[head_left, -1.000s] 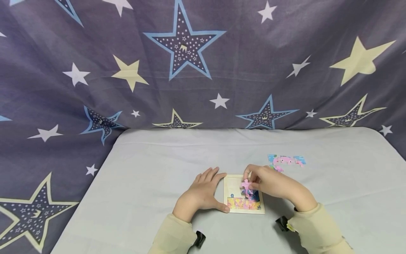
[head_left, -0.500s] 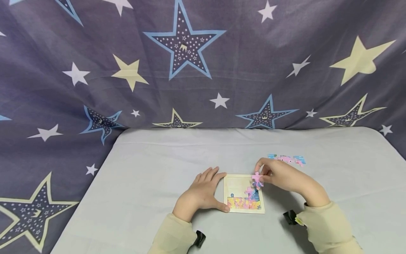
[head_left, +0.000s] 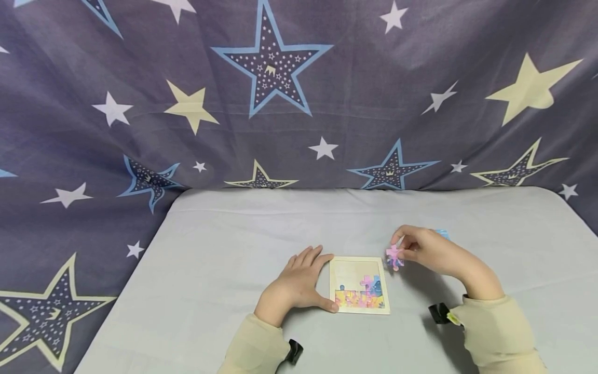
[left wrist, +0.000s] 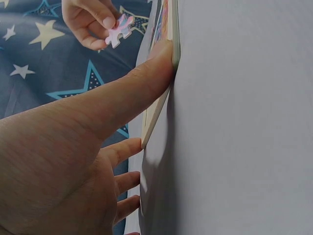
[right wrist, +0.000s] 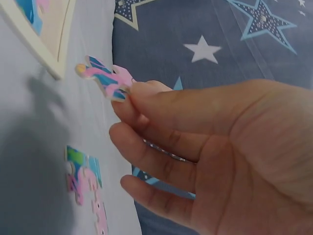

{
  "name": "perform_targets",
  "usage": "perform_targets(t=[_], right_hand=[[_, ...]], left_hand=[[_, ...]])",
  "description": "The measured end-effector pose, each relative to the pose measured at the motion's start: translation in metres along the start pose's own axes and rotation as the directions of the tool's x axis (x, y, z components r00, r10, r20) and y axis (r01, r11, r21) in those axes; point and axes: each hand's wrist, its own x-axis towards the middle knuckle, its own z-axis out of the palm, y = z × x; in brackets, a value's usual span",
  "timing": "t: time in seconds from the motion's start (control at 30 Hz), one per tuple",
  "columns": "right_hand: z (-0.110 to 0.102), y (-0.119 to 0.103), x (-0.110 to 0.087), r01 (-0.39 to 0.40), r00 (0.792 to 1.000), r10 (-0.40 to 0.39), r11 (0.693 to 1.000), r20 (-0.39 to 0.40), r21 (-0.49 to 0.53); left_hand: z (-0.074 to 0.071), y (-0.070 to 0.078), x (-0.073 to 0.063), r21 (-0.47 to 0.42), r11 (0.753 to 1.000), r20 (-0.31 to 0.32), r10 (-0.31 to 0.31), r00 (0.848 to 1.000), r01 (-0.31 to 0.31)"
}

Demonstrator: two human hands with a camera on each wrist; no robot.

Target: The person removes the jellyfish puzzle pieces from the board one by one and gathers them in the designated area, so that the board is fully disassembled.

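My right hand pinches a pink and blue jigsaw puzzle piece between thumb and fingertips, just beyond the right side of the puzzle frame. The right wrist view shows the same piece tilted, above the table. The square wooden puzzle frame lies flat, with yellow, pink and blue pieces along its near side and right corner; bare board shows at the upper left. My left hand spreads along the frame's left side, thumb on the near corner and index finger touching the far one. Its other fingers lie straight.
Loose puzzle pieces lie on the table behind my right hand; a blue one peeks out past it in the head view. A light grey cloth covers the table. A dark star-patterned curtain hangs behind.
My right hand has moved right and away from over the frame, carrying the puzzle piece, and now hides most of the loose pieces. The left hand and frame have stayed put.
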Motion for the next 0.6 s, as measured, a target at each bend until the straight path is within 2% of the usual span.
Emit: perform_targets(t=[0.23,0.4,0.6], right_hand=[[-0.012,0.012,-0.007,0.005,0.998,-0.008,0.999,-0.064,-0.045],[-0.016,0.018,-0.010,-0.047,0.995,0.040,0.997,-0.095,-0.069],[-0.020,0.025,-0.012,-0.124,0.985,0.108,0.986,-0.131,-0.116]], left_hand=[[0.005,-0.003,0.003,-0.001,1.000,-0.006,0.000,1.000,0.000],[0.008,-0.005,0.005,-0.010,1.000,-0.014,-0.005,1.000,0.005],[0.003,-0.002,0.002,-0.005,1.000,0.002,-0.011,1.000,0.011]])
